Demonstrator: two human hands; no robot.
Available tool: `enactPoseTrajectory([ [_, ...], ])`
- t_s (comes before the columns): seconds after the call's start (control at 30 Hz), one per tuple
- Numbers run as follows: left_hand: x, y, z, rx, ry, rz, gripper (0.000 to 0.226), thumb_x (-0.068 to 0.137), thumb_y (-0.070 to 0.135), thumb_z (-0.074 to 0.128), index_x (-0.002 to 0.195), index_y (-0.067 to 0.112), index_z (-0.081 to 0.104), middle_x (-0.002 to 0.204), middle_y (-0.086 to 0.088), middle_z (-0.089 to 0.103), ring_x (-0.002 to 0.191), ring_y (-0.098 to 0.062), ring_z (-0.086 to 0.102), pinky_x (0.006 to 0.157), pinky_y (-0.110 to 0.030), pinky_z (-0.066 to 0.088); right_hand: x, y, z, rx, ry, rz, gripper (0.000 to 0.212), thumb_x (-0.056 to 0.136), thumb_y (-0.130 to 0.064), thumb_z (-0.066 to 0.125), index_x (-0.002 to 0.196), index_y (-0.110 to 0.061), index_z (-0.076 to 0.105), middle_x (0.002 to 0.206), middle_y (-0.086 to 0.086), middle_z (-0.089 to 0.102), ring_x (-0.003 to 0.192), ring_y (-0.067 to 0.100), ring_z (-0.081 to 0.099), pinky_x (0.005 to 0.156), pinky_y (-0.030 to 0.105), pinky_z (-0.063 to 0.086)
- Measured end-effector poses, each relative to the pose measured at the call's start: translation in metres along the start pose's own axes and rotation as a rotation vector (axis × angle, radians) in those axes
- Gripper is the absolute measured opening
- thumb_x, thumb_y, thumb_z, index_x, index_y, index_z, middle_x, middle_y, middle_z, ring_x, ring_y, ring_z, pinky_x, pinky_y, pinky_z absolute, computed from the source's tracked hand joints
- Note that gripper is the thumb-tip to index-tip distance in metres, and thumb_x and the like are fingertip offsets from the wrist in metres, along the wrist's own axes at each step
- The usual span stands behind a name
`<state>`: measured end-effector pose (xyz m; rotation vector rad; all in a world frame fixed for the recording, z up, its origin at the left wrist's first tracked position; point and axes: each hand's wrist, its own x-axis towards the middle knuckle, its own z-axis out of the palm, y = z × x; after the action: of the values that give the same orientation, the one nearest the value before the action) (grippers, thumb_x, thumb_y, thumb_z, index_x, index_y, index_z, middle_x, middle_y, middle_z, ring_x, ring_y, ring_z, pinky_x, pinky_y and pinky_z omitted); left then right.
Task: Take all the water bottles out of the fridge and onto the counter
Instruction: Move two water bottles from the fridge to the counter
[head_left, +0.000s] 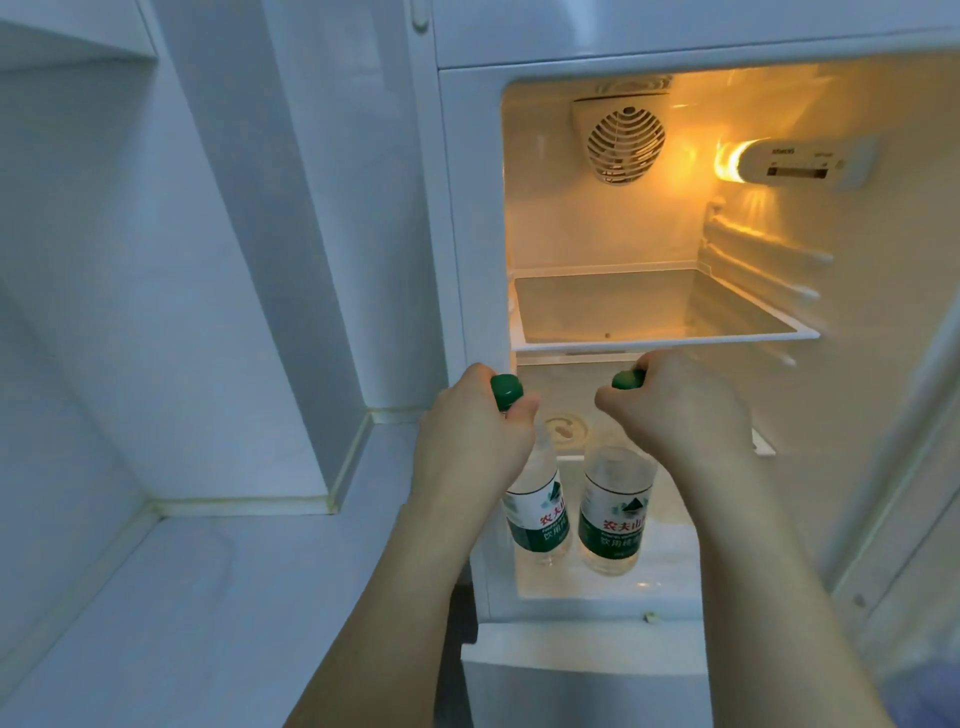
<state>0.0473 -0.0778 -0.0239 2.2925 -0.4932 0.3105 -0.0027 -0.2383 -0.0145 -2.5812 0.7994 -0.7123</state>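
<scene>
Each hand (467, 436) (675, 405) hides its bottle's neck (537, 499) (615, 504), and the bench (208, 597) runs off the frame's left edge.

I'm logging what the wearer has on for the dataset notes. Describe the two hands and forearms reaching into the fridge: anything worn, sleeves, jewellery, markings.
Both are bare. The left hand and right hand wear no gloves, and no rings show on the visible fingers. No watch, bracelet or band sits on either wrist. Both forearms are uncovered down to the bottom edge of the picture, so no sleeve shows. No tattoos or other markings are visible.
</scene>
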Motion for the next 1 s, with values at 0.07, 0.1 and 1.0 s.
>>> enactPoseTrajectory([
  [0.07, -0.007, -0.005, -0.010, 0.009, -0.006, -0.026, 0.024, 0.091, 0.042, 0.058, 0.095, 0.018, 0.053, 0.085, 0.002, 0.058, 0.080, -0.022, 0.056, 0.060, -0.030, 0.040, -0.011, -0.010, 0.000, 0.003, -0.037, -0.023, 0.019, 0.075, -0.037, 0.063, 0.075, -0.018, 0.059, 0.065, 0.000, 0.054, 0.071, 0.023, 0.055, 0.053, 0.024, 0.032],
  [0.1, -0.011, -0.007, -0.015, 0.014, -0.007, -0.043, 0.024, 0.091, 0.041, 0.058, 0.095, 0.018, 0.053, 0.083, 0.003, 0.056, 0.079, -0.022, 0.056, 0.059, -0.030, 0.038, -0.015, -0.014, 0.000, 0.011, -0.059, -0.037, 0.020, 0.075, -0.037, 0.062, 0.076, -0.018, 0.059, 0.065, -0.001, 0.054, 0.071, 0.023, 0.055, 0.053, 0.024, 0.032],
  [1.0, -0.208, -0.097, -0.191, 0.336, 0.589, -0.715, 0.023, 0.091, 0.037, 0.059, 0.093, 0.017, 0.051, 0.076, 0.004, 0.052, 0.078, -0.027, 0.054, 0.062, -0.031, 0.036, -0.186, -0.206, 0.060, 0.391, -0.560, -0.847, 0.017, 0.080, -0.033, 0.061, 0.082, -0.016, 0.060, 0.080, 0.003, 0.062, 0.078, 0.029, 0.056, 0.055, 0.028, 0.035],
])
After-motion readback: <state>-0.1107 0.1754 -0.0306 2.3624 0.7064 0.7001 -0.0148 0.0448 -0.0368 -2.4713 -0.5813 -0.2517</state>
